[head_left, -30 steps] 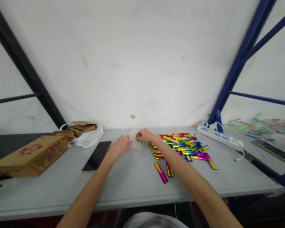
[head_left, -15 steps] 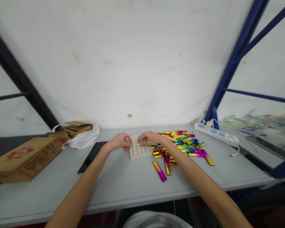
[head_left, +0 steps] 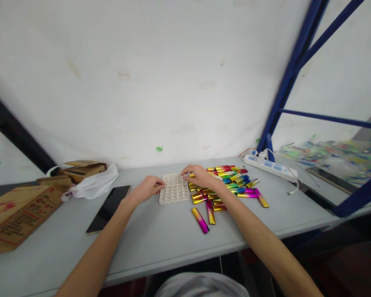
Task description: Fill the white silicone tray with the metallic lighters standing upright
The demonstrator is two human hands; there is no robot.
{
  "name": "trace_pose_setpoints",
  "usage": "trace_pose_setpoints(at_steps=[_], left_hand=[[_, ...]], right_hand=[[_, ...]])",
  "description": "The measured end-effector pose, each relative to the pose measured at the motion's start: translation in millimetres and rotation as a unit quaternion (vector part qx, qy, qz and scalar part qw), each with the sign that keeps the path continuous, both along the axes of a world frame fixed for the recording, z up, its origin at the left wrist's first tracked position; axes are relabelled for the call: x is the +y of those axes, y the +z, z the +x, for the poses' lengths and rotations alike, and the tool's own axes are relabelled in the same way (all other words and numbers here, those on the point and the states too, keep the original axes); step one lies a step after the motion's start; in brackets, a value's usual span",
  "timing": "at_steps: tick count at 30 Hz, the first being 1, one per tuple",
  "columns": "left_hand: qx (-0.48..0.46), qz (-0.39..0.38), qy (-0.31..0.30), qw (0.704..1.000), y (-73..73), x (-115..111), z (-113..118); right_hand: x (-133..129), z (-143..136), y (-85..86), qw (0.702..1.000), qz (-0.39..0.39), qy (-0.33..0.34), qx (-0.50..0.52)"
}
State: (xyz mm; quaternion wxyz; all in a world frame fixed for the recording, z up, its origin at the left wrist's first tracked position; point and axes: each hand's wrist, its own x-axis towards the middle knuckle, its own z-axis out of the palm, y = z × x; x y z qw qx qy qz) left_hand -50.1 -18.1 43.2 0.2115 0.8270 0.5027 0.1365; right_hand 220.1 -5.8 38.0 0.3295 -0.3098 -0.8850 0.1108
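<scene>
A pale tray with rows of round holes (head_left: 174, 194) lies flat on the grey table, between my two hands. My left hand (head_left: 149, 187) is at the tray's left edge, with thumb and fingertips pressed together on it. Over the tray's right edge, my right hand (head_left: 196, 175) has its fingers curved and its thumb near them; whatever may be between the fingertips is too small to tell. Shiny multicoloured lighters (head_left: 235, 185) lie heaped to the right of the tray, partly behind my right forearm. One gold and magenta lighter (head_left: 200, 220) lies apart, nearer the front.
A black phone-like slab (head_left: 109, 208) lies left of my left hand. Further left are a white bag (head_left: 94, 183) and cardboard boxes (head_left: 24, 210). A white power strip (head_left: 270, 167) with cables sits at the back right, beside a blue metal frame (head_left: 284, 88).
The camera view has shifted and turned to the right. My left hand has drawn back to the tray's left edge, and my right hand has moved to its right edge, uncovering more holes.
</scene>
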Motion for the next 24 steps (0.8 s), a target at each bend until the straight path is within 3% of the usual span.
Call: trace_pose_setpoints(at_steps=[6, 9, 12, 18, 24], left_hand=[[0.018, 0.066, 0.013, 0.998, -7.1, 17, -18], [-0.013, 0.077, 0.019, 0.997, -8.4, 20, -24], [-0.033, 0.069, 0.019, 0.997, -8.2, 18, -22], [-0.007, 0.058, 0.010, 0.998, -4.1, 2, -16], [0.042, 0.065, 0.020, 0.997, -6.3, -8, -32]], right_hand=[[3, 54, 8.0, 0.996, -0.007, -0.091, 0.002], [6, 64, 4.8, 0.994, -0.003, -0.110, -0.022], [16, 44, -2.3, 0.994, 0.002, -0.087, -0.071], [55, -34, -13.1, 0.985, -0.022, 0.000, -0.172], [73, -57, -3.4, 0.972, -0.083, -0.047, -0.214]])
